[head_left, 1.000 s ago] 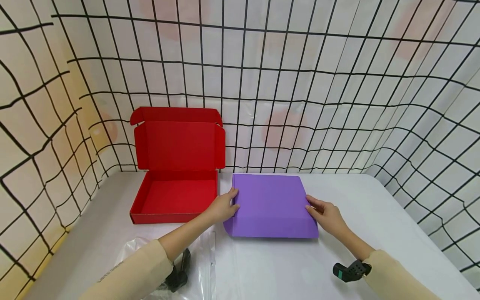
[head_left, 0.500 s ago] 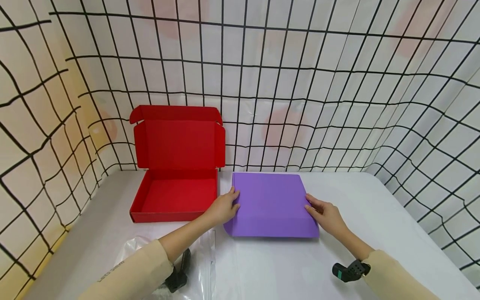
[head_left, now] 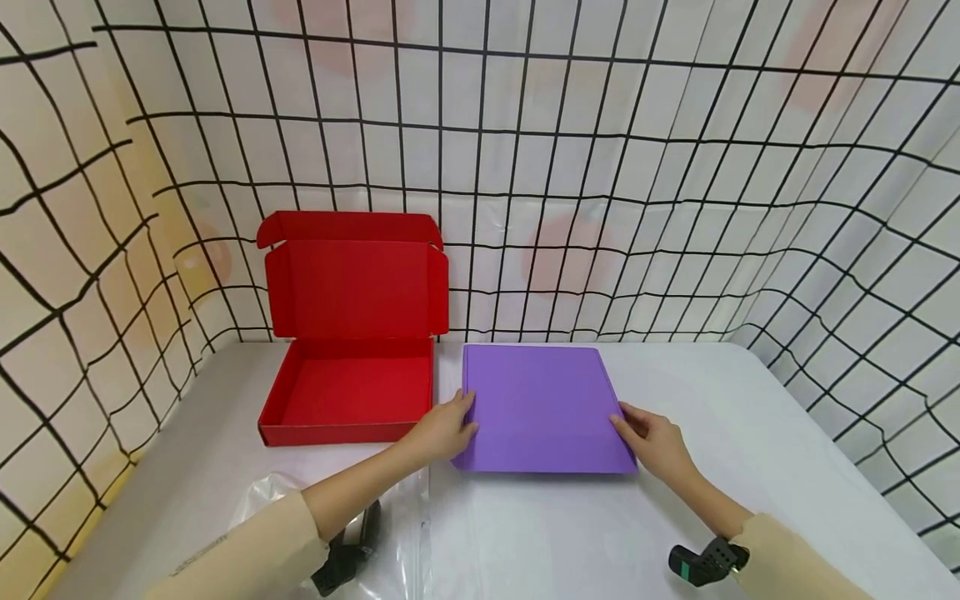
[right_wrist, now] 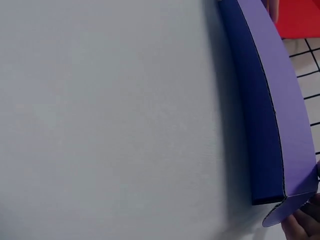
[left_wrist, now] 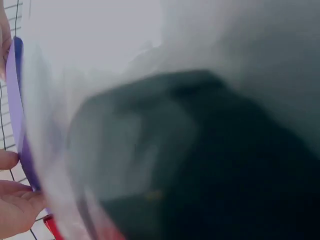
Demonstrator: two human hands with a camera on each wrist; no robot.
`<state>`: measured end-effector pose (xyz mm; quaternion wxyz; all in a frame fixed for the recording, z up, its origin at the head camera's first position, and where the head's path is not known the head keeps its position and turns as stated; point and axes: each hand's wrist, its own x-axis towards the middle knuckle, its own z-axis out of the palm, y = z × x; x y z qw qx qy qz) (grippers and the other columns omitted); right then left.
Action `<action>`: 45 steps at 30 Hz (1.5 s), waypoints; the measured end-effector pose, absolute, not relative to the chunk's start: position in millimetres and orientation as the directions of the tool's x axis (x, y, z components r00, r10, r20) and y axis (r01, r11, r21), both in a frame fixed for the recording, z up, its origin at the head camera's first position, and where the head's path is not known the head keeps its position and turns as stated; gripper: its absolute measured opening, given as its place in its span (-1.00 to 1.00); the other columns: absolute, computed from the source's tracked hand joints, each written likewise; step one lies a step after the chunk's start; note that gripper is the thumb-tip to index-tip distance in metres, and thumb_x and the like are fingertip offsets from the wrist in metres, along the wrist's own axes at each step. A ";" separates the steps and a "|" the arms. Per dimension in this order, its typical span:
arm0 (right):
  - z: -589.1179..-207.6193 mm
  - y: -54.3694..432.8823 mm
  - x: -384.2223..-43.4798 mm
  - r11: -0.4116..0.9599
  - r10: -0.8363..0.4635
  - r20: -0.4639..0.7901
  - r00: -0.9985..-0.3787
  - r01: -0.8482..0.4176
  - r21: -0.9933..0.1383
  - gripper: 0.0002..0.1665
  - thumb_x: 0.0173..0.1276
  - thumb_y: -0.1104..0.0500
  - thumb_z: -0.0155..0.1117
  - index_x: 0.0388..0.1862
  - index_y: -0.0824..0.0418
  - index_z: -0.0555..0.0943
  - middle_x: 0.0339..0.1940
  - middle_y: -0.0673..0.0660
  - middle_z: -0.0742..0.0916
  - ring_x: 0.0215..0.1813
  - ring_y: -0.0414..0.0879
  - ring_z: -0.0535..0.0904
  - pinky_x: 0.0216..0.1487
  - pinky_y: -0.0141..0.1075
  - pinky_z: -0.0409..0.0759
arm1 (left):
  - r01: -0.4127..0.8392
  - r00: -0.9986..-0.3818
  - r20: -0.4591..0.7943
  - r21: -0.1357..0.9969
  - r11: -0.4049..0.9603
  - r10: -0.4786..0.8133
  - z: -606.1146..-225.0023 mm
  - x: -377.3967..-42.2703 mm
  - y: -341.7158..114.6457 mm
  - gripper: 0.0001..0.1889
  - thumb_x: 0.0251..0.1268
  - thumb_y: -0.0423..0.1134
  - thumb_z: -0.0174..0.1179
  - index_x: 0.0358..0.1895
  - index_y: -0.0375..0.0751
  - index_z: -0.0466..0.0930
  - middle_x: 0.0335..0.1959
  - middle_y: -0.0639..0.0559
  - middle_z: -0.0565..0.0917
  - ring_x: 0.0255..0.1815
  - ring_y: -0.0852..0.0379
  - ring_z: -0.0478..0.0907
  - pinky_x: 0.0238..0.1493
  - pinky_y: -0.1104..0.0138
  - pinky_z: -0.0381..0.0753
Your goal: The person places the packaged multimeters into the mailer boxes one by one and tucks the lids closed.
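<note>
A purple cardboard mailer box point(head_left: 543, 408) lies with its lid lowered over it in the head view. My left hand point(head_left: 442, 429) holds its left edge, with the thumb near the front corner. On the opposite side my right hand point(head_left: 658, 442) pinches the right edge between thumb and fingers. The right wrist view shows the lid's front flap point(right_wrist: 287, 95) standing out from the dark blue front side, and a rounded side tab point(right_wrist: 285, 212) by my right fingers. In the left wrist view plastic blurs most of the scene.
To the left stands a red cardboard box point(head_left: 333, 434) with its lid raised. A clear plastic bag point(head_left: 408, 533) with a black object point(head_left: 348, 554) lies under my left forearm. Black wire mesh point(head_left: 517, 133) rises behind and beside the white table point(head_left: 540, 533).
Both hands have slid a little toward me along the purple box's sides. The side tab at its front left corner no longer sticks out as it did. The red box has stayed put.
</note>
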<state>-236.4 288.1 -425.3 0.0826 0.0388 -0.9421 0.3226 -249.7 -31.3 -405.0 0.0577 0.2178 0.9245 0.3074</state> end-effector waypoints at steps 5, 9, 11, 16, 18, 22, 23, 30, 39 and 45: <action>-424.4 290.6 -226.4 0.793 -0.014 0.107 -0.994 -0.076 -0.605 -0.40 0.38 0.01 0.08 0.16 0.49 0.42 0.01 0.39 0.61 0.03 0.19 0.57 -0.05 -0.08 0.56 | 0.350 -0.891 -0.011 0.619 0.703 0.453 -407.8 -236.9 -35.2 -0.33 0.23 -0.30 0.15 0.33 -0.53 0.09 0.22 -0.37 0.39 0.19 -0.20 0.41 0.16 0.06 0.41; -425.2 293.2 -219.7 0.774 -0.031 0.024 -0.999 -0.039 -0.632 -0.36 0.39 -0.01 0.04 0.19 0.51 0.38 0.02 0.40 0.61 0.04 0.19 0.57 -0.10 -0.15 0.59 | 0.365 -0.893 0.018 0.613 0.701 0.449 -410.4 -228.5 -37.4 -0.31 0.20 -0.28 0.16 0.32 -0.54 0.10 0.13 -0.38 0.47 0.06 -0.21 0.52 0.06 0.05 0.49; -425.6 294.2 -216.4 0.765 -0.041 -0.008 -0.999 -0.026 -0.644 -0.35 0.40 -0.01 0.03 0.20 0.52 0.36 0.02 0.40 0.61 0.04 0.18 0.57 -0.11 -0.18 0.59 | 0.354 -0.895 0.008 0.621 0.699 0.446 -410.4 -225.0 -38.4 -0.29 0.19 -0.26 0.17 0.33 -0.53 0.08 0.12 -0.38 0.48 0.03 -0.20 0.53 0.03 0.05 0.51; -425.5 295.8 -210.2 0.754 -0.054 -0.032 -0.998 -0.020 -0.657 -0.36 0.41 -0.01 0.01 0.21 0.51 0.36 0.04 0.39 0.61 0.09 0.19 0.53 -0.04 -0.12 0.56 | 0.296 -0.895 -0.041 0.691 0.659 0.445 -411.9 -219.6 -40.8 -0.25 0.20 -0.24 0.17 0.34 -0.57 0.02 0.16 -0.39 0.44 0.08 -0.18 0.50 0.03 0.05 0.50; -425.2 296.2 -209.0 0.751 -0.059 -0.034 -0.998 -0.022 -0.660 -0.36 0.41 -0.01 0.01 0.21 0.52 0.35 0.04 0.40 0.60 0.11 0.21 0.51 -0.02 -0.09 0.54 | 0.260 -0.892 -0.065 0.736 0.625 0.447 -414.4 -219.5 -41.9 -0.25 0.21 -0.25 0.16 0.33 -0.58 0.02 0.15 -0.39 0.45 0.11 -0.18 0.48 0.05 0.06 0.49; -424.1 295.8 -205.9 0.734 -0.049 -0.056 -0.997 0.002 -0.679 -0.35 0.41 0.01 0.02 0.22 0.53 0.33 0.04 0.40 0.60 0.13 0.21 0.50 0.01 -0.10 0.54 | 0.157 -0.887 -0.118 0.833 0.531 0.447 -418.6 -221.8 -43.0 -0.32 0.22 -0.28 0.14 0.32 -0.57 0.08 0.11 -0.38 0.49 0.14 -0.18 0.46 0.12 0.06 0.44; -423.9 295.5 -205.3 0.726 -0.047 -0.063 -0.997 0.009 -0.688 -0.35 0.41 0.01 0.02 0.22 0.54 0.32 0.04 0.40 0.60 0.13 0.20 0.50 0.00 -0.13 0.55 | 0.128 -0.886 -0.130 0.853 0.505 0.445 -418.8 -222.4 -43.1 -0.34 0.22 -0.30 0.14 0.31 -0.56 0.10 0.12 -0.38 0.49 0.16 -0.19 0.45 0.14 0.06 0.43; -422.6 292.5 -203.7 0.590 -0.036 -0.117 -0.992 0.074 -0.804 -0.38 0.40 0.15 0.05 0.21 0.63 0.26 0.06 0.47 0.54 0.08 0.15 0.55 -0.10 -0.33 0.60 | -0.070 -0.885 -0.227 0.928 0.365 0.407 -417.0 -221.5 -43.9 -0.39 0.20 -0.40 0.10 0.27 -0.64 0.13 0.18 -0.42 0.41 0.18 -0.21 0.43 0.13 0.08 0.44; -421.2 295.4 -204.6 0.546 -0.062 -0.142 -0.988 0.085 -0.834 -0.38 0.41 0.18 0.03 0.22 0.67 0.20 0.09 0.51 0.50 0.05 0.15 0.57 -0.09 -0.29 0.59 | -0.141 -0.892 -0.284 0.915 0.379 0.353 -414.4 -220.3 -46.2 -0.48 0.19 -0.36 0.16 0.18 -0.60 0.32 0.06 -0.31 0.55 -0.04 -0.03 0.57 0.00 0.16 0.56; -420.6 295.5 -203.6 0.527 -0.068 -0.153 -0.986 0.094 -0.844 -0.39 0.41 0.20 0.04 0.20 0.68 0.21 0.07 0.51 0.51 0.01 0.13 0.60 -0.10 -0.29 0.60 | -0.145 -0.896 -0.297 0.898 0.415 0.330 -412.0 -220.8 -47.9 -0.60 0.17 -0.34 0.17 0.04 -0.55 0.48 -0.14 -0.21 0.66 -0.21 0.09 0.58 -0.04 0.20 0.58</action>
